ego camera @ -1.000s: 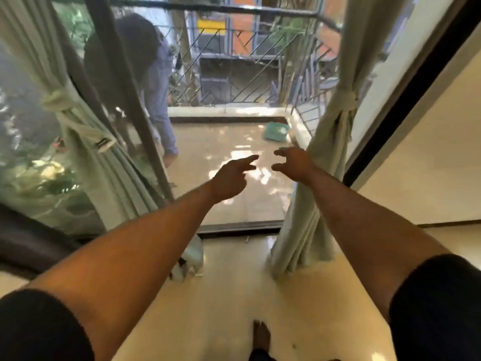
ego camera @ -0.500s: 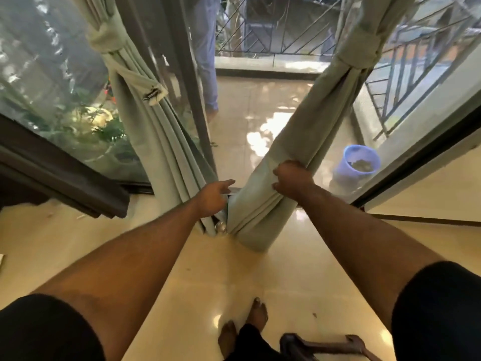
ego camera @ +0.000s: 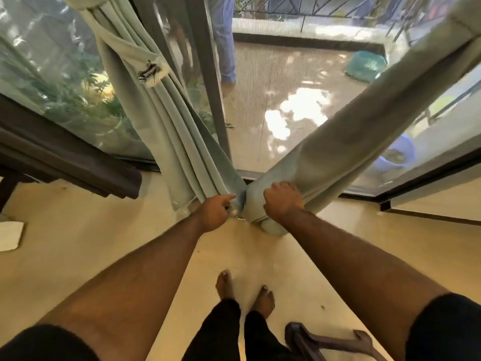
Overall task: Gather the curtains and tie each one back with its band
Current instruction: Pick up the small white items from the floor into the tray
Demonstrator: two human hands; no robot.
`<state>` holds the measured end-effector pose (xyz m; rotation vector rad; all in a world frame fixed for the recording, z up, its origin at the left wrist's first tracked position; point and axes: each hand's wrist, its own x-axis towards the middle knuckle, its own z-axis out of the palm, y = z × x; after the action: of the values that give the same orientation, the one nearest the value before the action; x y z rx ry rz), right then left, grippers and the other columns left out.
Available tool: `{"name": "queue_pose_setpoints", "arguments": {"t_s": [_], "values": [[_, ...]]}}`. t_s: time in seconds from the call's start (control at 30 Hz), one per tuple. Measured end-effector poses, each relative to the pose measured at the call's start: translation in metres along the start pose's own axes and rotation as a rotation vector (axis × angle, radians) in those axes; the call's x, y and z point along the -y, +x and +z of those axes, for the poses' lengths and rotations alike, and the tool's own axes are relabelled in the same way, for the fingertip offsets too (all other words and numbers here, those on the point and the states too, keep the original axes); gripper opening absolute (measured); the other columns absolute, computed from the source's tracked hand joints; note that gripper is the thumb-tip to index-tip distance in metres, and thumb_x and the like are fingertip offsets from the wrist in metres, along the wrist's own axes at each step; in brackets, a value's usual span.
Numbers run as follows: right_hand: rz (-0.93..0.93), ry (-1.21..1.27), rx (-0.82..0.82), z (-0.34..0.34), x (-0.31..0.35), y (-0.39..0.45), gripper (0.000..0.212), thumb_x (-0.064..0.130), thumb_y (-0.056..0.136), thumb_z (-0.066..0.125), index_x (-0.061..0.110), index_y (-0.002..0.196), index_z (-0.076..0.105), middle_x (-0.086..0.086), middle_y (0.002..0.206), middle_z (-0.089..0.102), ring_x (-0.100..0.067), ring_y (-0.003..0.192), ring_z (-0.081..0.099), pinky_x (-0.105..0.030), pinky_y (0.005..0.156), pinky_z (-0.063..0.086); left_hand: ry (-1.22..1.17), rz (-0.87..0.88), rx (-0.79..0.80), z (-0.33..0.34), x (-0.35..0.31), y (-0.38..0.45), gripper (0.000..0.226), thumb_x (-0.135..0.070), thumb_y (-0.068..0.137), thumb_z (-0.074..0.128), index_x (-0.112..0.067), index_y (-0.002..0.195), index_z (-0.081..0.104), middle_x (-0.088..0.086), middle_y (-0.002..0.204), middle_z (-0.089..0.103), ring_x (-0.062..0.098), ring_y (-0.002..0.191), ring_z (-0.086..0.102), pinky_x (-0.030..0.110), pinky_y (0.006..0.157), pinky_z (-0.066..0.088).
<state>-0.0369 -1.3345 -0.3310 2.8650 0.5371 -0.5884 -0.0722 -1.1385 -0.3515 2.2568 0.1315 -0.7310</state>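
Right curtain (ego camera: 338, 142), soft and limp, was gripped near its hem by right hand (ego camera: 282, 200); left hand (ego camera: 214, 212), at nine o'clock, was loosely curled, its hold unclear.

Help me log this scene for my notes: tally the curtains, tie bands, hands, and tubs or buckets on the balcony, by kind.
Curtains: 2, left curtain and right curtain
Tie bands: 2, left band and right band
Hands: 2, left hand and right hand
Balcony tubs or buckets: 2, green tub and blue bucket
Total: 8
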Motion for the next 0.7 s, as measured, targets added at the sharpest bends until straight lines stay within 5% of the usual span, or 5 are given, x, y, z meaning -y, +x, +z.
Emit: {"name": "queue_pose_setpoints", "arguments": {"t_s": [0.57,0.7], "values": [[0.238,0.362,0.272,0.158,-0.059,0.111,0.026,0.03,0.092,0.058,0.012,0.109,0.064,-0.01,0.109,0.063,-0.028,0.099,0.061,-0.039,0.084,0.051,0.238,-0.103,0.203,0.096,0.062,0.175,0.062,0.003,0.087,0.047,-0.024,0.142,0.048,0.008,0.147,0.046,0.024,0.13,0.049,0.035,0.104,0.044],[0.265,0.403,0.361,0.261,-0.086,0.172,0.028,0.034,0.09,0.06,0.014,0.109,0.063,-0.01,0.11,0.063,-0.03,0.1,0.061,-0.039,0.084,0.053,0.47,-0.126,0.173,0.16,0.114,0.255,0.053,-0.002,0.088,0.049,-0.027,0.134,0.055,0.005,0.137,0.055,0.026,0.12,0.056,0.034,0.092,0.048]]}}
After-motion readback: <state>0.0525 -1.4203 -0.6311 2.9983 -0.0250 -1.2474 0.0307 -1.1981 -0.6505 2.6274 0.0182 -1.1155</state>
